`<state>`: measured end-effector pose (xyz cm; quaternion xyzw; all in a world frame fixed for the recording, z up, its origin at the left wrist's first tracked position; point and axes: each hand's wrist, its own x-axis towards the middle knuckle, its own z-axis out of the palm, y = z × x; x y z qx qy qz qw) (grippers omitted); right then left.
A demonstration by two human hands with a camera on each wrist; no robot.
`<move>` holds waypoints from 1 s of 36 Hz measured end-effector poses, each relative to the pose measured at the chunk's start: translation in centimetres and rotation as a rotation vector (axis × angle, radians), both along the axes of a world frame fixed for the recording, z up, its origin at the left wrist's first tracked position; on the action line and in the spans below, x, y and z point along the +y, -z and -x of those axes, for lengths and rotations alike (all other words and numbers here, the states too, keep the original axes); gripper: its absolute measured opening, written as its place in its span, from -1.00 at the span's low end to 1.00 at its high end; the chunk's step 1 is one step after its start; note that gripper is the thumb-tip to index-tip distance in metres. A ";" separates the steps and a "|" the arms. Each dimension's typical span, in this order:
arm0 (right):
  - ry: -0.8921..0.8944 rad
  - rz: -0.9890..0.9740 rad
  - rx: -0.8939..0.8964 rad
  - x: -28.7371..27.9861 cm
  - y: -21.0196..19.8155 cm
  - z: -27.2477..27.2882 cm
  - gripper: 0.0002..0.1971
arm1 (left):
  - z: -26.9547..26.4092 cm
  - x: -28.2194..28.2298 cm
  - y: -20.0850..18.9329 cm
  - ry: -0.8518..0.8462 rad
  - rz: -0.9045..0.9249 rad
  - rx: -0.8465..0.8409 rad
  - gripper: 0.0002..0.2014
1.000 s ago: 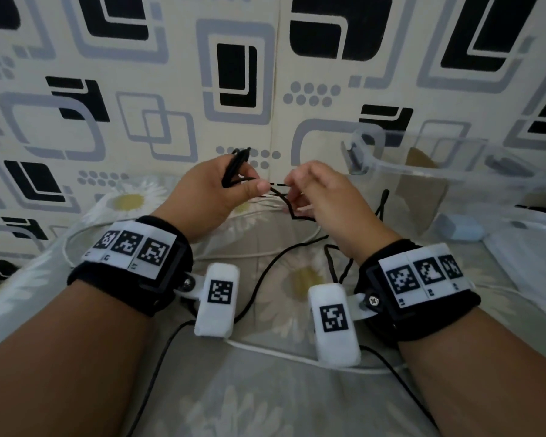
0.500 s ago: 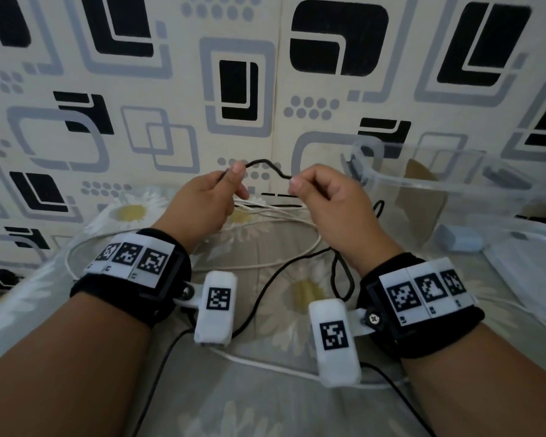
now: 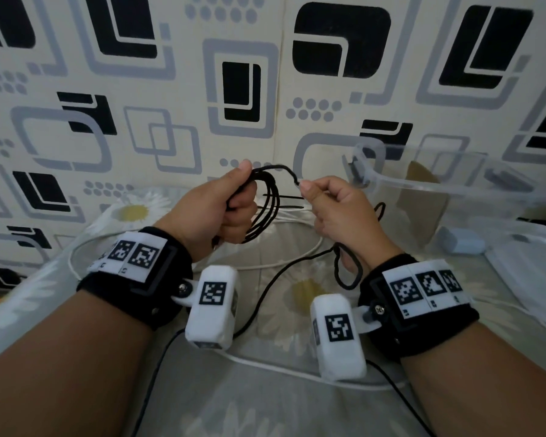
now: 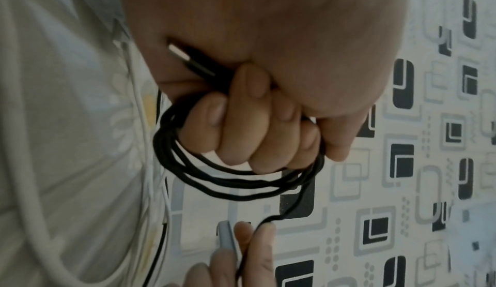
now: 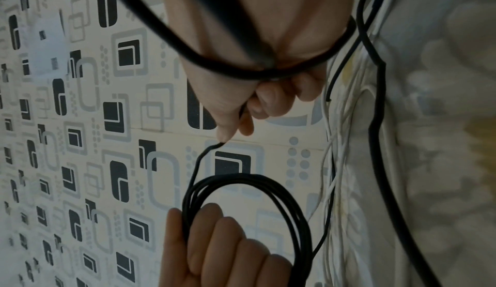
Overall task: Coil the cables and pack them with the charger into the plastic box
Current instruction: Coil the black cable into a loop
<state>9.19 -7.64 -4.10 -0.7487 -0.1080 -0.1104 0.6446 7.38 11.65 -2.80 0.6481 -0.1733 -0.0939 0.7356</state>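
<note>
My left hand [image 3: 234,203] grips several loops of a thin black cable [image 3: 265,212], held up over the bed. In the left wrist view the fingers [image 4: 257,126] curl round the coil [image 4: 236,181], and the cable's plug [image 4: 188,58] lies in the palm. My right hand [image 3: 325,200] pinches the same cable's loose run just right of the coil. From there the cable trails down past my right wrist onto the sheet. A white cable [image 3: 265,266] lies uncoiled on the bed beneath. The clear plastic box [image 3: 448,187] stands at the right, with a pale blue charger [image 3: 460,242] beside it.
The patterned wall [image 3: 171,89] rises close behind the hands. The floral bedsheet [image 3: 297,294] covers the surface. A clear lid [image 3: 530,266] lies at the far right, near the box. More black cable [image 3: 259,307] runs toward me between my forearms.
Over the last second the left hand has turned palm-inward and several black loops now hang from it. The right hand has kept feeding the cable toward it, pinching it just right of the coil.
</note>
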 end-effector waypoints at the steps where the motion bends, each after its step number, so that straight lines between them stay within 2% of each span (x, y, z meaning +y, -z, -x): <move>1: -0.031 -0.029 0.043 0.1 0.1 0.0 -0.77 | 0.0 0.0 0.1 0.012 0.020 0.010 -0.49; 6: -0.154 -0.058 0.200 0.4 0.1 0.4 -0.76 | 0.3 -0.2 -0.1 0.047 0.157 0.094 -0.47; 12: -0.267 -0.060 0.255 0.6 -0.1 0.7 -0.77 | -0.1 0.1 -0.3 0.023 0.333 0.167 -0.44; 15: -0.328 -0.126 0.330 0.6 -0.1 0.9 -0.73 | -0.4 0.4 -0.4 0.003 0.454 0.194 -0.43; 20: -0.431 -0.259 0.419 0.3 -0.2 1.0 -0.52 | -1.1 1.3 -0.3 -0.045 0.618 0.232 -0.41; 25: -0.514 -0.286 0.401 -0.3 -0.2 0.9 -0.13 | -1.6 2.1 0.0 -0.149 0.711 0.270 -0.41; 29: -0.522 -0.315 0.404 -0.3 -0.3 0.8 -0.05 | -1.9 2.7 -0.1 -0.253 0.787 0.252 -0.41; 32: -0.473 -0.269 0.395 -0.2 -0.4 0.8 -0.14 | -2.1 3.3 -0.1 -0.334 0.834 0.248 -0.50; 35: -0.332 -0.155 0.316 0.2 -0.4 0.9 -0.61 | -2.0 3.3 -0.1 -0.401 0.839 0.250 -0.53; 36: -0.279 -0.118 0.287 0.3 -0.3 0.8 -0.69 | -2.1 3.3 -0.2 -0.424 0.840 0.249 -0.53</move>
